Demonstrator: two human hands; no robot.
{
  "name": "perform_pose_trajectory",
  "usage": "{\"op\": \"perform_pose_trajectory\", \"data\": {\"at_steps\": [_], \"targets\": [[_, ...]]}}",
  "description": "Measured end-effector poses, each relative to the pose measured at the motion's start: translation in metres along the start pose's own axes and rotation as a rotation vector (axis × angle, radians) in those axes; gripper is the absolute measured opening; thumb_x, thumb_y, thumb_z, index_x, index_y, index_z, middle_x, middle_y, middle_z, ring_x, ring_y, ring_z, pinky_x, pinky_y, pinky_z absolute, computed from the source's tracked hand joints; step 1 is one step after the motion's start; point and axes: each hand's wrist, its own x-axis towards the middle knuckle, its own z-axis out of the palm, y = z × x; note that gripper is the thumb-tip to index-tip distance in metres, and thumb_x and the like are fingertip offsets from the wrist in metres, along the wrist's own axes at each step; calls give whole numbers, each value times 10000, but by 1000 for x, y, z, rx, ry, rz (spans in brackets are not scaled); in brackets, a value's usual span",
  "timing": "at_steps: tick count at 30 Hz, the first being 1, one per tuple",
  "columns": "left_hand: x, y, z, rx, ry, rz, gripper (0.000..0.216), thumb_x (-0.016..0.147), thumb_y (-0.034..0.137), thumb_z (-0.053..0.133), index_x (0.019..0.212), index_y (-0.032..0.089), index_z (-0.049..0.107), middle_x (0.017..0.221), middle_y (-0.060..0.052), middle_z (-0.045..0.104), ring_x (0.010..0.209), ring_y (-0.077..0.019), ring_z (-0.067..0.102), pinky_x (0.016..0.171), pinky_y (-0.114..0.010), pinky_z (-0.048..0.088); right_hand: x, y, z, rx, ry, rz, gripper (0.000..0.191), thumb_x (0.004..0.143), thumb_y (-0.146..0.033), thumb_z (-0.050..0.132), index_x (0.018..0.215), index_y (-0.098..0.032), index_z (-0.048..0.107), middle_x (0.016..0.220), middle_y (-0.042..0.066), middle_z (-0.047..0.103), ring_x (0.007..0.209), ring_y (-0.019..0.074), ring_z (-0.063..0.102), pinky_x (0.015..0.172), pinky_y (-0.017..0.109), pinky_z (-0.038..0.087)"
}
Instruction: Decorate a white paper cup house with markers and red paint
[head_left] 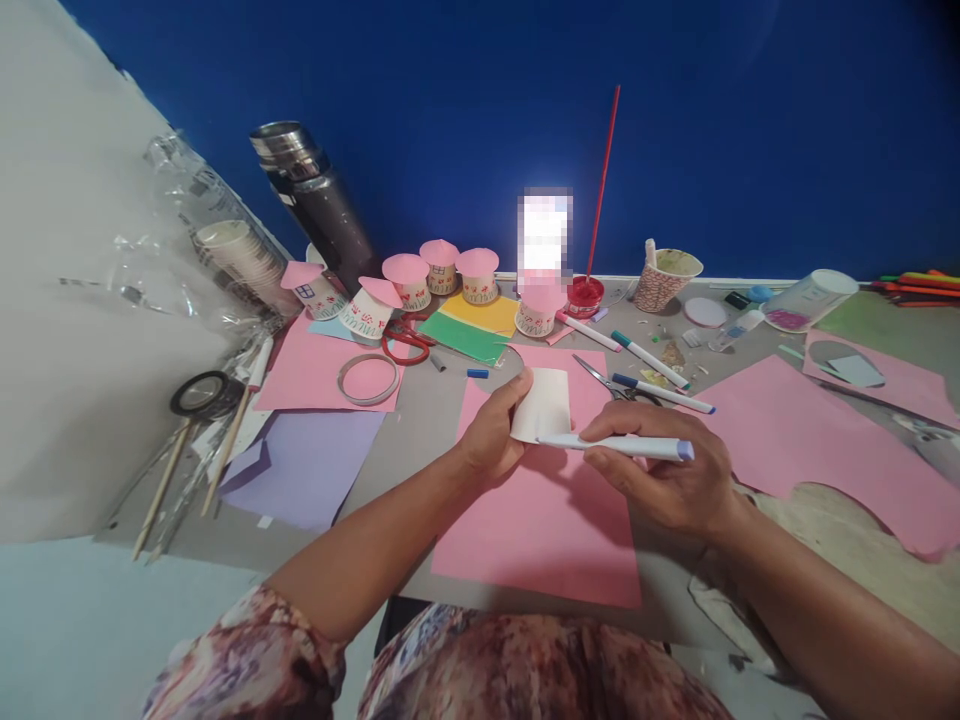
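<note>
My left hand (491, 430) is closed around a plain white paper cup (546, 402), held on its side above a pink paper sheet (547, 520). My right hand (664, 470) grips a white marker (619, 445) with a lilac end, its tip laid against the cup's lower edge. Both hands hover over the middle of the grey table (427, 420).
Several cup houses with pink cone roofs (409, 280) line the back. Red scissors (405, 340), a tape ring (367, 378), more markers (649, 360), grey scissors (611, 385), a red paint pot with a brush (585, 295), a dark thermos (319, 200), stacked cups in plastic (232, 255), and coloured papers lie around.
</note>
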Motion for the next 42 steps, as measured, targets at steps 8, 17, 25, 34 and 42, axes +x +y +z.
{"op": "perform_pose_trajectory", "data": {"at_steps": [8,17,25,34,42], "targets": [[-1,1,1,1,1,5,426,992,538,663,1051,120,721,901,-121,766,906,-279,763,851,-389,617,0,2,2,-25,40,-21,67,947,-176,699,949,-218,751,783,45,806,574,160,706,547,252,551],[-3,1,2,20,-13,51,384,958,519,716,1021,140,708,863,-91,732,855,-252,739,792,-346,598,1,2,1,-36,21,-12,54,953,-191,709,952,-227,750,786,39,807,592,157,713,546,245,549],[-3,1,3,30,10,43,376,950,522,717,1006,151,696,845,-84,718,873,-272,750,866,-404,620,1,1,1,-25,6,-1,58,959,-219,705,934,-218,757,766,43,799,578,160,704,546,254,549],[-3,1,2,16,11,30,399,955,527,713,1037,137,704,869,-97,734,902,-289,760,875,-414,619,1,0,0,4,-14,23,79,943,-199,691,897,-216,753,730,37,786,519,151,661,517,249,530],[-3,1,4,-17,28,16,392,1014,478,640,1070,99,724,912,-114,746,833,-243,729,777,-350,599,1,1,2,-17,36,-19,77,928,-155,705,927,-217,749,777,36,809,580,158,713,533,240,542]]}}
